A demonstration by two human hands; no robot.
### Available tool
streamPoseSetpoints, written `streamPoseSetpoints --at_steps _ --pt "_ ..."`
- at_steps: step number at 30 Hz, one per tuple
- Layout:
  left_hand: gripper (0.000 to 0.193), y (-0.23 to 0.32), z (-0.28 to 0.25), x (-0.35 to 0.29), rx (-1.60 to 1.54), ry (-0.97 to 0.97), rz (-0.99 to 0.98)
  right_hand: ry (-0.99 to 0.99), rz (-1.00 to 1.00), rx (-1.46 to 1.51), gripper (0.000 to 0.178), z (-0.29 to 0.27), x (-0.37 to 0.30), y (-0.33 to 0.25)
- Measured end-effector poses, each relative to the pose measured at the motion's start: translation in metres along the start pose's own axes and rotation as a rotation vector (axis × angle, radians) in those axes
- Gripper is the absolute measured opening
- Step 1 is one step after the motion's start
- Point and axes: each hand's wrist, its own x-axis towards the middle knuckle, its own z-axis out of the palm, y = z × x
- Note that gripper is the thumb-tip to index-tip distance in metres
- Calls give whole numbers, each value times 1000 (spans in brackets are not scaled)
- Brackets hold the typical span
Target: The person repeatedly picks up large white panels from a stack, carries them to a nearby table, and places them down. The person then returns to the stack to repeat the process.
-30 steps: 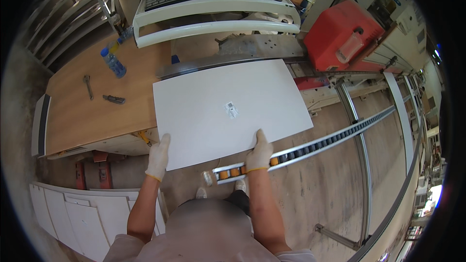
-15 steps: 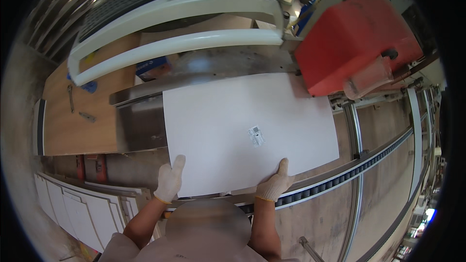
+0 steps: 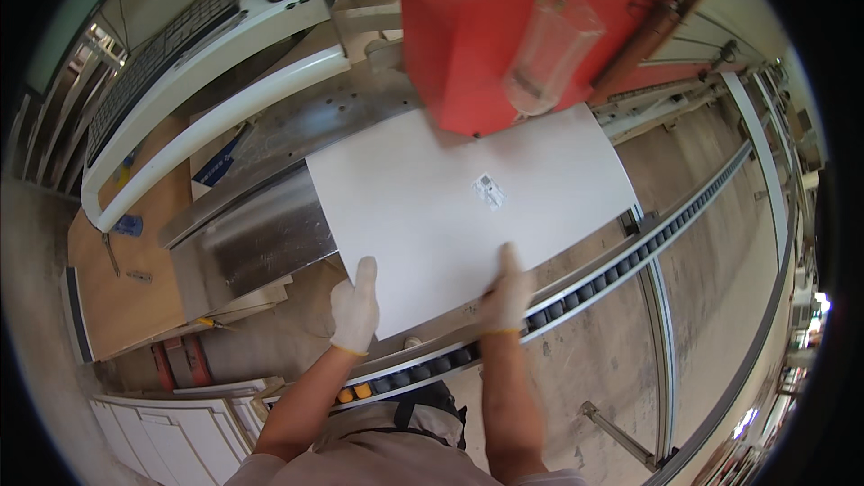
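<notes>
A large white rectangular panel (image 3: 450,207) with a small label lies flat on the metal machine table (image 3: 252,234). My left hand (image 3: 354,310), in a white glove, grips its near left corner. My right hand (image 3: 507,292), also gloved, holds its near edge further right. The panel's far edge reaches under the red machine hood (image 3: 504,27), which has a clear plastic guard (image 3: 549,49) hanging in front.
A roller conveyor rail (image 3: 621,261) runs diagonally by my right side. A white curved machine housing (image 3: 207,81) sits at the left. A wooden bench (image 3: 117,279) with small tools and a stack of white panels (image 3: 162,432) lie at the lower left.
I have stepped closer to the machine. The panel has moved forward with both hands on it, and its far edge now reaches under the red hood.
</notes>
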Motion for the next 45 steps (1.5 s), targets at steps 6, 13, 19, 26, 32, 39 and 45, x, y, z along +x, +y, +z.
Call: streamPoseSetpoints --at_steps 6,13,19,26,32,39,45 --pt "76 34 44 8 210 -169 135 -18 -146 110 53 18 -64 50" --pt "55 8 -69 -54 177 -423 428 -95 -276 -20 41 -12 53 18" --pt "27 -158 -230 -169 -177 -18 69 172 -942 -1433 42 -29 105 -34" --pt "18 -414 -353 -344 736 625 -71 -74 -1435 -624 41 -7 -138 13" --pt "50 -656 -433 -399 152 762 -965 -669 -1372 -413 43 14 -353 175" --pt "32 -826 -556 -434 471 753 -1091 -1846 -869 -1232 42 -9 -555 496" --pt "43 -907 -660 -435 381 1045 -1171 -2219 -905 -1502 59 -17 -676 741"
